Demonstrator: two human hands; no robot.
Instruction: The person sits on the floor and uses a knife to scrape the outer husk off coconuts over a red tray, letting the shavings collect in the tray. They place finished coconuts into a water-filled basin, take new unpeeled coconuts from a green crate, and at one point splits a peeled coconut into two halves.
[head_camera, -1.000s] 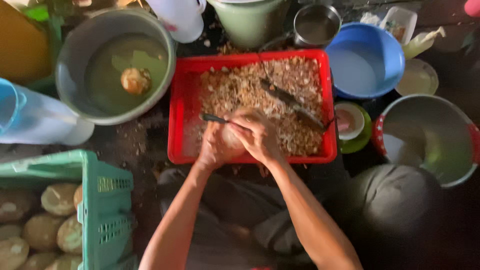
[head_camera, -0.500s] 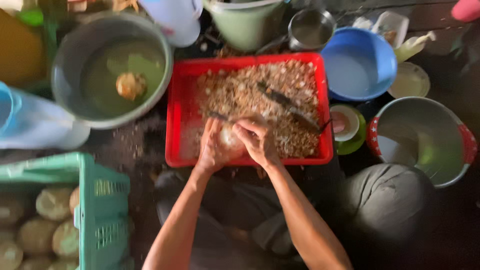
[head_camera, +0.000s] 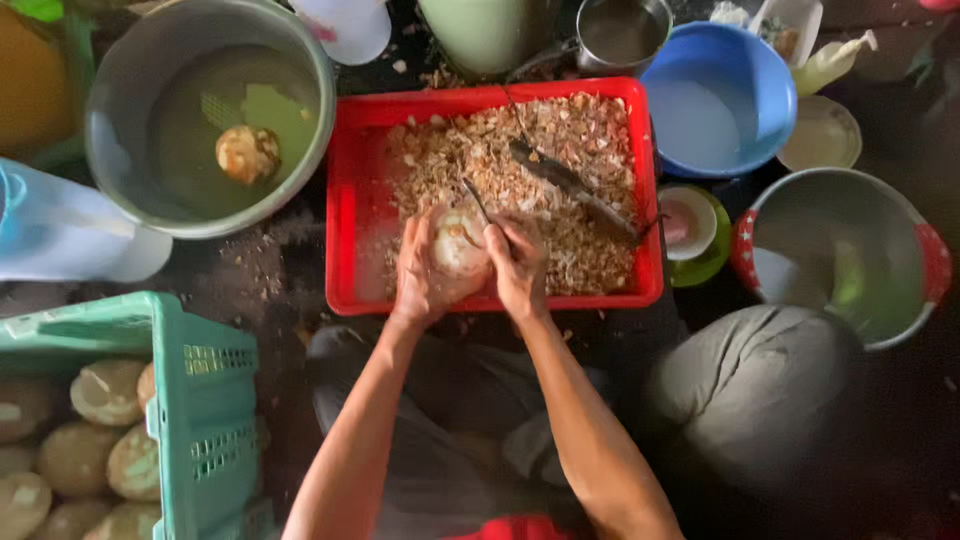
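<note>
The left hand (head_camera: 425, 275) cupped a pale, round coconut (head_camera: 458, 243), fingers curled around its underside, over the near edge of a red tray (head_camera: 350, 200). The right hand (head_camera: 518, 268) was closed around the handle of a thin dark tool (head_camera: 476, 200), whose tip pointed toward 11 o'clock just above the coconut. Brown shavings (head_camera: 560, 150) covered the tray's floor, and a long dark blade (head_camera: 570, 185) lay on them at 2 o'clock from the hands. At 10 o'clock stood a large metal basin (head_camera: 130, 80) of greenish water with another peeled coconut (head_camera: 247, 153) floating in it. At 8 o'clock a green plastic crate (head_camera: 200, 400) held several more pale coconuts. A blue bowl (head_camera: 740, 70) sat at 1 o'clock and a metal pot with red handles (head_camera: 860, 230) at 3 o'clock.
</note>
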